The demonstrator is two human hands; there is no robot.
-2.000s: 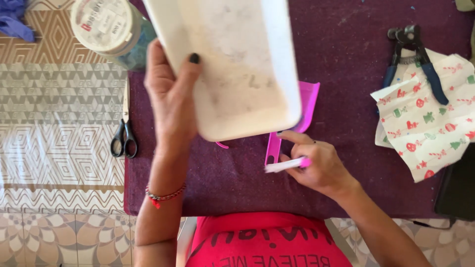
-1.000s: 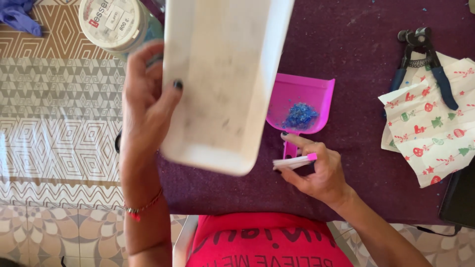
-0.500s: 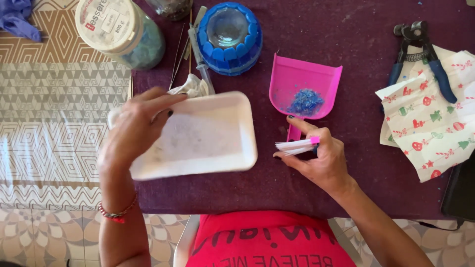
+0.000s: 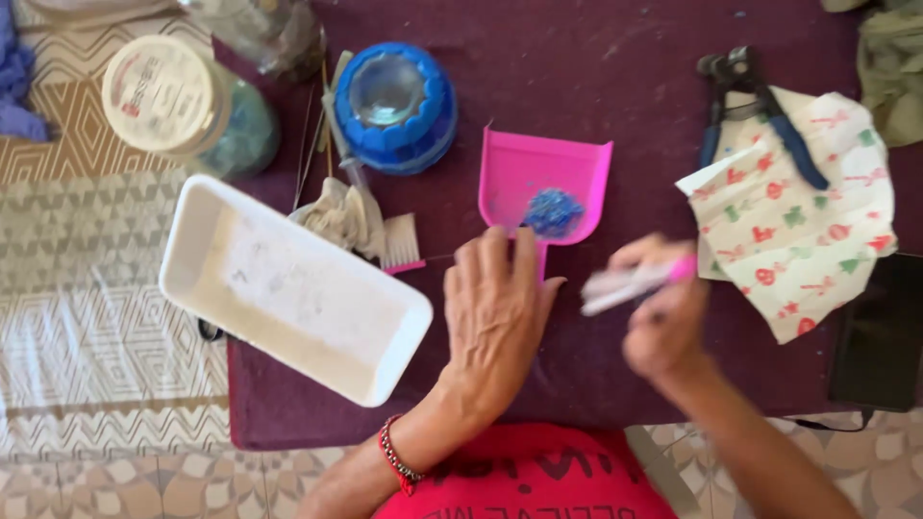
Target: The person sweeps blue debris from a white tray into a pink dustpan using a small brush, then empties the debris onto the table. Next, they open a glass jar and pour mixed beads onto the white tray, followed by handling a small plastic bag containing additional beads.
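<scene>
A: My hands: left hand (image 4: 495,312) spread flat on the table (image 4: 625,86), fingertips at the dustpan's handle; right hand (image 4: 663,317) pinching a small brush (image 4: 630,281).

B: The pink dustpan (image 4: 543,183)?

A: Just ahead of the left hand, long axis pointing away from me; blue beads (image 4: 553,211) inside.

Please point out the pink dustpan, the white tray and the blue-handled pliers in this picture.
pink dustpan (image 4: 535,173): head view, on its bare pink floor above the blue bits.
white tray (image 4: 288,288): head view, on its inner floor.
blue-handled pliers (image 4: 794,149): head view, on the right blue handle.
</scene>
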